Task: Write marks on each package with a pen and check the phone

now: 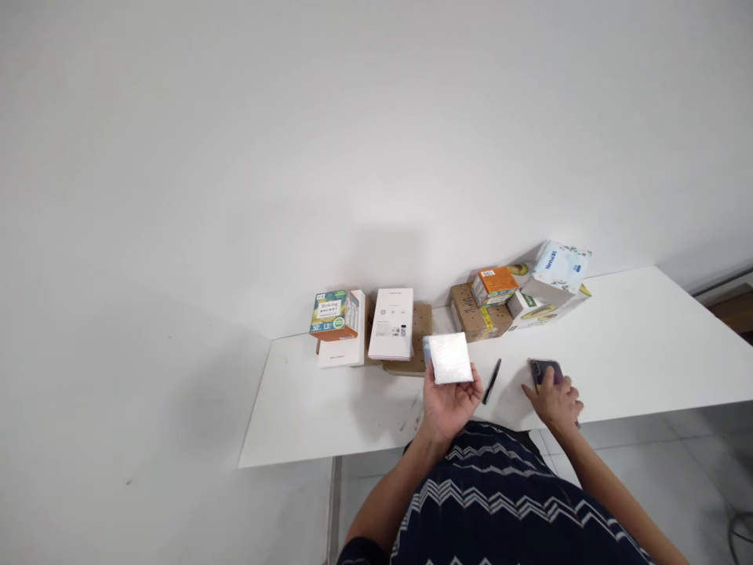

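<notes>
A white square box [450, 358] with a pale blue side rests in my left hand [450, 406], palm up, fingers curled around its lower part. The box is raised above the table's front edge, and its top face is bright and plain. Over to the right, my right hand [554, 402] lies over a dark smartphone [537, 367] on the table, its thumb at the phone's left edge and its fingers across the back. Much of the phone is hidden beneath that hand. Between both hands lies a black pen [492, 381].
On the white table [659, 345] along the wall stand a green-and-orange carton [332, 312], white boxes [391, 323] and brown cardboard boxes [421, 329]. Farther right, an orange carton [495, 286] tops a brown box [480, 315]. A light blue carton [558, 268] leans on an avocado-print box [541, 311].
</notes>
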A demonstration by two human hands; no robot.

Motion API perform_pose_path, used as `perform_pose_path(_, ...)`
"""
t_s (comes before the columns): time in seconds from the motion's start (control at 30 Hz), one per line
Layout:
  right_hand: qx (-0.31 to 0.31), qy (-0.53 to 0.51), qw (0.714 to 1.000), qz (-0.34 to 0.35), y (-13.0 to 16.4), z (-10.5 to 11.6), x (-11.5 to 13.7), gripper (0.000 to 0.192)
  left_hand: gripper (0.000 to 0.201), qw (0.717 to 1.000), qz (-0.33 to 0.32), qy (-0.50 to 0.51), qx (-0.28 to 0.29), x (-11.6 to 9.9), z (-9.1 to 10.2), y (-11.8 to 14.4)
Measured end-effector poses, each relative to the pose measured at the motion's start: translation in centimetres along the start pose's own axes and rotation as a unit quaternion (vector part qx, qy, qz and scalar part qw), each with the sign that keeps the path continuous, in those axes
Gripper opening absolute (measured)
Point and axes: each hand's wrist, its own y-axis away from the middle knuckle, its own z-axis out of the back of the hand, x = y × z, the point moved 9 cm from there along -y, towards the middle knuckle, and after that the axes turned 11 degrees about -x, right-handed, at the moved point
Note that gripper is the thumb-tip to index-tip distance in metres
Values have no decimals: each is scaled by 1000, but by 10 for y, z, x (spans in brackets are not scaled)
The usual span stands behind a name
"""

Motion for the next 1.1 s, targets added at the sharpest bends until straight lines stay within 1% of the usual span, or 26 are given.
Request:
perform_pose_path(0.07, 21, -24, 998, -63, 0, -8, -22, 75, 51, 1000, 1, -1, -4, 0, 1, -1)
perform_pose_path(0.13, 50, -45, 994, -84, 1, -18, -31, 73, 52, 1000, 4, -2, -6, 1, 2, -2)
perform_pose_path(0.23, 62, -70, 992, -89, -1, -22, -33, 68, 51, 1000, 4, 5, -6, 0, 2, -3)
perform_pose_path(0.4, 77, -141, 979, -124, -3, -15, -34, 68, 52, 1000, -6, 10, -5, -3, 3, -5)
perform_pose_path(0.47, 93, -185, 967, -150, -1, -11, -33, 70, 55, 1000, -1, 2, -2, -3, 4, -6)
perform_pose_path(0.53, 122, -250, 945, -171, 3, -9, -29, 70, 56, 1000, -1, -3, -2, -3, 5, -8)
perform_pose_path(0.63, 180, -369, 894, -181, 13, 0, -14, 63, 55, 1000, -8, 0, -3, -6, 7, -10)
perform_pose_path(0.67, 202, -411, 871, -180, 17, 6, -7, 60, 54, 1000, -10, 4, -2, -6, 8, -11)
perform_pose_path(0.7, 230, -460, 839, -179, 22, 12, 1, 59, 53, 1000, -10, 7, -1, -7, 9, -13)
perform_pose_path(0.73, 261, -513, 798, -178, 26, 21, 11, 59, 52, 1000, -11, 9, 0, -7, 10, -14)
perform_pose_path(0.8, 320, -617, 697, -174, 35, 45, 33, 61, 51, 1000, -12, 5, 2, -8, 12, -17)
perform_pose_path(0.83, 340, -654, 654, -172, 38, 59, 43, 65, 51, 1000, -13, 1, 4, -8, 13, -18)
perform_pose_path(0.87, 354, -675, 624, -170, 41, 73, 52, 68, 51, 1000, -13, -4, 6, -7, 13, -20)
perform_pose_path(0.97, 396, -698, 574, -166, 53, 108, 78, 75, 51, 1000, -17, -22, 14, -7, 13, -24)
perform_pose_path(1.03, 445, -697, 539, -159, 69, 124, 102, 76, 52, 998, -27, -54, 25, -8, 12, -25)
perform_pose_path(1.1, 489, -696, 502, -156, 89, 136, 128, 72, 54, 992, -23, -118, 36, -5, 15, -25)
